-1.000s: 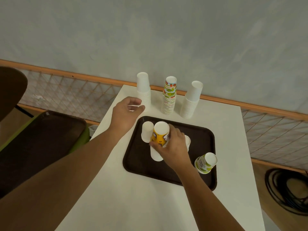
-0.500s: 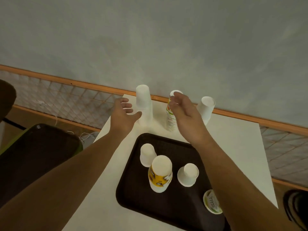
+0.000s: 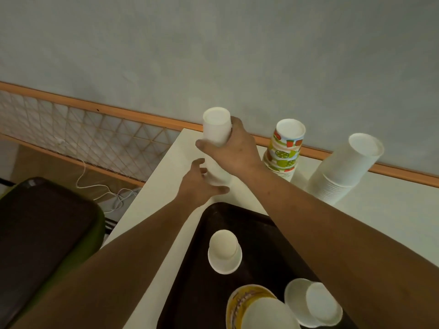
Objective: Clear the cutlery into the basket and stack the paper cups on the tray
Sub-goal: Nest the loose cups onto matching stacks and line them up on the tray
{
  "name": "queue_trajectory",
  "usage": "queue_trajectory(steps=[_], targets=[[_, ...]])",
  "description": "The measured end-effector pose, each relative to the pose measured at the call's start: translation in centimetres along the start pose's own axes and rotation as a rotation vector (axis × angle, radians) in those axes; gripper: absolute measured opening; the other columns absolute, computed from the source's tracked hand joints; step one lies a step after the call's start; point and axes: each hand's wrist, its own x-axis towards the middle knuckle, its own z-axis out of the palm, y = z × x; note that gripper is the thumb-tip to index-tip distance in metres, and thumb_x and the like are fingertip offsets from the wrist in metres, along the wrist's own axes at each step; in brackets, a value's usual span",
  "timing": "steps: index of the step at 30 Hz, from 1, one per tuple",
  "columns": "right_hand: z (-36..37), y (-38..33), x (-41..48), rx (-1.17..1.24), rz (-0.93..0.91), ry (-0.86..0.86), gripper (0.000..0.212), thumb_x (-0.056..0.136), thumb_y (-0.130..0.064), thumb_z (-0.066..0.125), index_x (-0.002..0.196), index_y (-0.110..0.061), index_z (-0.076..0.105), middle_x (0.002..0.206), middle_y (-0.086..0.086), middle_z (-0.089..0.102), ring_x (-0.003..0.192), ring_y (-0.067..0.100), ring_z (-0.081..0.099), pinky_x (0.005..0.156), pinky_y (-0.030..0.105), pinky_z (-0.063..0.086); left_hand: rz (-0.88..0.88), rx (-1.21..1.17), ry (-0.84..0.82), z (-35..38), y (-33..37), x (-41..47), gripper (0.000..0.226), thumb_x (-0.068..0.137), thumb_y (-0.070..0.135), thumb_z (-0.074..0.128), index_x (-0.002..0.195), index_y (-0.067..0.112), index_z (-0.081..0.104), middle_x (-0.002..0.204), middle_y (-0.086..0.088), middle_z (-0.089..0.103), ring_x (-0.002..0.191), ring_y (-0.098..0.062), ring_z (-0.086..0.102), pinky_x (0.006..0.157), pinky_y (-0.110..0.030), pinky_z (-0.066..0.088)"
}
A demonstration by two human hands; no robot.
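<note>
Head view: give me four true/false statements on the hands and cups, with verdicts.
1. The right hand grips the upper part of the plain white cup stack. True.
2. The left hand rests on the tray. False: it holds the lower part of that same stack, on the table beyond the tray.
3. The fruit-print cup stack stands on the table, off the tray. True.
4. The tray holds no cups. False: three upturned cups stand on it, a white cup, a yellow-print cup and a second white cup.
</note>
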Motion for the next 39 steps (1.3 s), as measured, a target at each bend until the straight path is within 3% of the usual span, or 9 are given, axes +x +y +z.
queue_trajectory(steps=[3,8,11,15,21,25,31,36,39], targets=[[1.0,1.0,0.3,0.008,-0.015,0.031,0.071,0.077,-0.050,0.081,0.133,-0.022,0.046,0.111,-0.012,0.051,0.101,0.012,0.054,0.075,0.024,0.041,0.018,0.100,0.029,1.0,0.1,0.6,0.106,0.063,0.042,0.095,0.147,0.017,0.035,0.130,0.003,0.057,0.117,-0.018,0.055,0.094,-0.033,0.047],[0.9,1.3,0.4,0.007,-0.023,0.043,0.066,0.079,-0.051,0.078,0.130,-0.021,0.049,0.109,-0.012,0.051,0.097,0.009,0.050,0.066,0.017,0.037,0.016,0.172,0.107,1.8,0.0,1.0,0.095,0.054,0.048,0.096,0.131,0.021,0.049,0.122,0.001,0.067,0.112,-0.025,0.062,0.098,-0.044,0.054],[0.6,1.2,0.0,-0.004,-0.037,0.023,0.067,0.080,-0.051,0.078,0.131,-0.021,0.048,0.118,-0.007,0.057,0.098,0.010,0.050,0.074,0.022,0.041,0.039,0.159,0.106,1.9,0.0,0.8,0.092,0.051,0.050,0.094,0.129,0.026,0.052,0.122,0.004,0.068,0.112,-0.023,0.063,0.098,-0.046,0.055],[-0.3,-0.2,-1.1,0.007,-0.069,0.013,0.069,0.081,-0.050,0.078,0.134,-0.021,0.045,0.124,-0.004,0.058,0.101,0.011,0.051,0.078,0.026,0.043,0.082,0.080,0.121,0.9,0.6,-0.5,0.085,0.058,0.039,0.095,0.130,0.025,0.054,0.120,0.004,0.067,0.109,-0.019,0.064,0.092,-0.041,0.058],[-2.9,-4.8,-3.6,0.001,-0.124,0.005,0.066,0.080,-0.053,0.077,0.129,-0.020,0.048,0.111,-0.009,0.055,0.101,0.012,0.055,0.072,0.024,0.043,0.136,0.019,0.153,-2.6,2.5,-4.4,0.073,0.062,0.031,0.095,0.121,0.025,0.053,0.113,0.008,0.065,0.104,-0.014,0.062,0.080,-0.027,0.054],[-4.8,-8.8,-6.5,0.020,-0.138,0.017,0.064,0.079,-0.056,0.077,0.126,-0.021,0.052,0.114,-0.008,0.061,0.102,0.013,0.059,0.067,0.018,0.045,0.172,-0.003,0.179,-5.3,4.6,-8.8,0.076,0.063,0.037,0.094,0.128,0.026,0.055,0.116,0.011,0.066,0.105,-0.012,0.063,0.084,-0.029,0.054],[-6.2,-13.5,-13.2,0.039,-0.142,0.079,0.068,0.079,-0.058,0.076,0.127,-0.020,0.044,0.111,-0.008,0.057,0.097,0.011,0.057,0.062,0.015,0.041,0.227,-0.009,0.233,-8.5,6.5,-16.9,0.074,0.061,0.047,0.094,0.122,0.027,0.058,0.109,0.013,0.068,0.098,-0.007,0.064,0.073,-0.017,0.047],[-6.5,-16.0,-18.9,-0.107,-0.246,0.108,0.063,0.079,-0.065,0.071,0.118,-0.018,0.056,0.110,-0.002,0.060,0.099,0.015,0.059,0.080,0.029,0.052,0.247,0.004,0.233,-10.7,6.2,-23.1,0.069,0.061,0.049,0.093,0.118,0.027,0.060,0.104,0.015,0.069,0.095,-0.003,0.064,0.069,-0.012,0.044],[-6.6,-17.4,-21.7,-0.122,-0.278,0.125,0.059,0.081,-0.063,0.071,0.119,-0.020,0.056,0.110,-0.005,0.060,0.095,0.009,0.058,0.076,0.024,0.050,0.261,0.006,0.223,-11.8,5.8,-26.1,0.069,0.060,0.051,0.093,0.116,0.027,0.062,0.102,0.016,0.070,0.094,-0.004,0.066,0.071,-0.016,0.049]])
